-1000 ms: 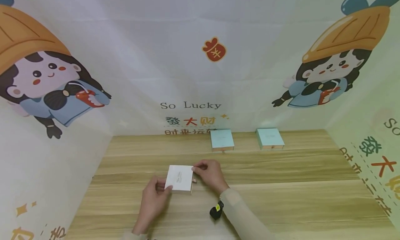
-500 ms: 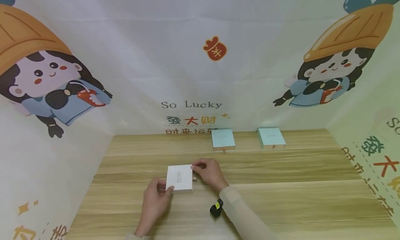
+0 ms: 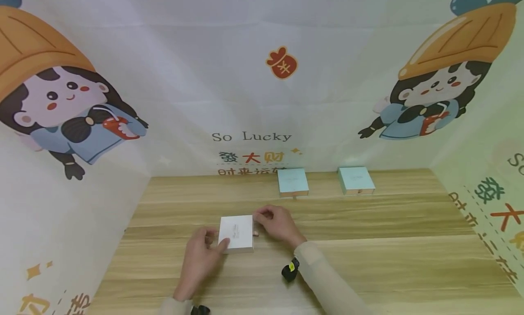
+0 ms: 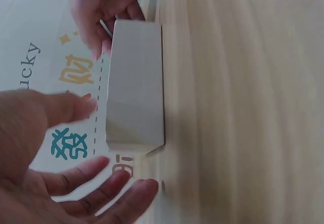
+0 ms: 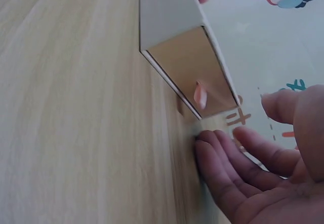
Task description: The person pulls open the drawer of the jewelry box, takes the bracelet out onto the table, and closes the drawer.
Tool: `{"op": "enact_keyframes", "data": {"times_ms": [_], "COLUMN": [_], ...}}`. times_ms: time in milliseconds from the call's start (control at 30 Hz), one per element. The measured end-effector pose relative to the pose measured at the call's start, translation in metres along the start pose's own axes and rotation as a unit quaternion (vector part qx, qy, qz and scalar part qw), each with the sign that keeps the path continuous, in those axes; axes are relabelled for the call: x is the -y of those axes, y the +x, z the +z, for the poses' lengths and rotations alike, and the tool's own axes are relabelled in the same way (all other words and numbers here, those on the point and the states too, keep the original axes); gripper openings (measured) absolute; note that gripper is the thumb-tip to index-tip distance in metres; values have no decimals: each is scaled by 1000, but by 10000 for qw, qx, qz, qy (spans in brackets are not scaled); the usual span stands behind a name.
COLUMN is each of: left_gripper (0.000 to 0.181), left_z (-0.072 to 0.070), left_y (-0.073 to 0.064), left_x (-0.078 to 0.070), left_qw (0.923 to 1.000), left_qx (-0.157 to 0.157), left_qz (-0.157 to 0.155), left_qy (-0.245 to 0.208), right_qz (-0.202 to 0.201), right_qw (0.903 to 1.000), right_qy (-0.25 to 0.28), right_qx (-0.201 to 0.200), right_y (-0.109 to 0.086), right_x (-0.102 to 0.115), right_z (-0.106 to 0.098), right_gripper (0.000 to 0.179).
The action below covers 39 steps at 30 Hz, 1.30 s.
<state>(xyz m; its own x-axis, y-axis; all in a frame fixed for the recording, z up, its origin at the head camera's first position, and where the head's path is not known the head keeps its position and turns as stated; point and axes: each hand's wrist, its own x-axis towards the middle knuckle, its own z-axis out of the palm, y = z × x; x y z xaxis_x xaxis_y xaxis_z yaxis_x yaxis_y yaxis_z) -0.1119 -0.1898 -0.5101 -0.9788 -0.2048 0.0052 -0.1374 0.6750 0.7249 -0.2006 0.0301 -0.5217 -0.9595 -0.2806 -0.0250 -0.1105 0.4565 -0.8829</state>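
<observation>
Flanking white box [image 3: 237, 232] with left hand [image 3: 201, 256] and right hand [image 3: 281, 226], thumbs apart from fingers; facing two blue boxes [image 3: 293, 180] [image 3: 355, 178] near wall [image 3: 184, 119].

Loads of room on wood tabletop [image 3: 417, 251], right of right hand [image 3: 279, 225]. Decent lane between white drawer box [image 3: 237, 231] and light-blue drawer box [image 3: 293, 181] further back. Gap between that and its twin [image 3: 356, 178] looks passable, then printed backdrop [image 3: 184, 119] stops you. Left hand [image 3: 201, 253] blocks white box's left side, right hand crowds far right corner; near side reachable from front.
</observation>
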Motion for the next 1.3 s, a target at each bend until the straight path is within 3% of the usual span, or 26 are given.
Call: {"op": "enact_keyframes", "data": {"times_ms": [167, 367, 533, 700, 800, 933, 1300], "left_gripper": [59, 73, 92, 103, 105, 102, 97], "left_z": [-1, 1, 2, 3, 4, 4, 5], "left_y": [11, 26, 33, 38, 39, 39, 40], "left_x": [-1, -4, -9, -13, -13, -14, -18], "left_qw": [9970, 9857, 9680, 9485, 9438, 9434, 9460], "left_qx": [156, 621, 1034, 1359, 1494, 1567, 1583], "left_qz": [730, 1499, 2076, 2547, 2565, 2485, 2322], "left_qy": [190, 450, 960, 1308, 1453, 1536, 1615], "right_qz": [153, 520, 743, 692, 575, 486, 387], "right_qw": [9984, 9919, 9828, 9799, 9802, 9820, 9920], "right_qy": [363, 787, 1120, 1210, 1192, 1093, 841], "right_qx": [403, 849, 1264, 1430, 1470, 1460, 857], "right_y": [-2, -5, -9, -11, -13, -14, -17], "right_x": [-2, -2, 1, 0, 0, 0, 1], "right_z": [-7, -13, -16, -14, -10, -3, 10], "right_gripper": [32, 35, 28, 22, 21, 19, 10]}}
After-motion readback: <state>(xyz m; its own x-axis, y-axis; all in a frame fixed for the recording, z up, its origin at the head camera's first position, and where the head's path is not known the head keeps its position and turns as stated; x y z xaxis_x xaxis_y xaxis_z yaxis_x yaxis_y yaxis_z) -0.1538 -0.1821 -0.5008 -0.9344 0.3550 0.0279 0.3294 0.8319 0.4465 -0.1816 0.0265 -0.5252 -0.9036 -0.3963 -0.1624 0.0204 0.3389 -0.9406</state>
